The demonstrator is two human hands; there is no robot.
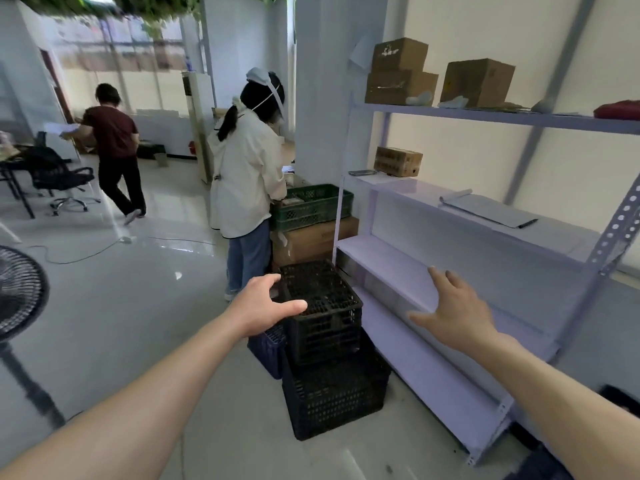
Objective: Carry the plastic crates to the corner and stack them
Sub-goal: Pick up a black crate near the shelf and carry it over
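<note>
A black plastic crate [329, 323] sits on top of a larger black crate [336, 396] on the floor beside the shelving. A dark blue crate [268, 351] stands at their left, partly hidden. My left hand [263, 306] hovers over the top crate's left rim with fingers spread and nothing in it. To the crate's right, my right hand [453, 313] is held in the air with straight fingers, in front of the shelf boards. A green crate [311, 206] rests further back on a cardboard box [311, 240].
A white metal shelving unit [450, 271] runs along the right wall with cardboard boxes [401, 72] on top. A person in a white jacket [246, 174] stands just behind the crates. Another person [114, 147] walks away at the left. A fan [17, 292] stands at the left edge.
</note>
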